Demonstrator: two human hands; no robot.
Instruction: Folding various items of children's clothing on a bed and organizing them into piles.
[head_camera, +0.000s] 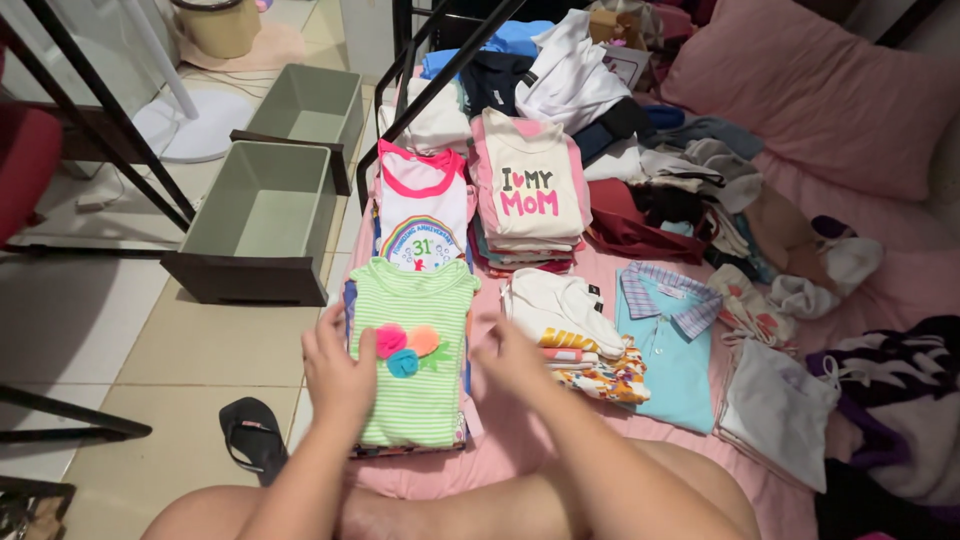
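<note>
Head view looks down on a green striped shirt (417, 345) lying folded on the pink bed (520, 440). Left hand (338, 375) rests open on the shirt's left edge. Right hand (512, 352) hovers open just right of the shirt, beside a white folded pile (560, 310).

In the lower middle of the frame, the green-striped top (415, 350) is soft matt knit cloth with three fuzzy pompoms on its front, and the pink sheet (510, 440) under it is smooth matt fabric. At centre right, the turquoise polo shirt (665, 360) looks like a fine matt weave with a checked cloth collar. At upper left, the two green drawers (262, 215) are smooth plastic with a dull sheen, the floor tiles (100, 320) are glossy, and the black sandal (255, 435) at lower left looks like matt rubber.
</note>
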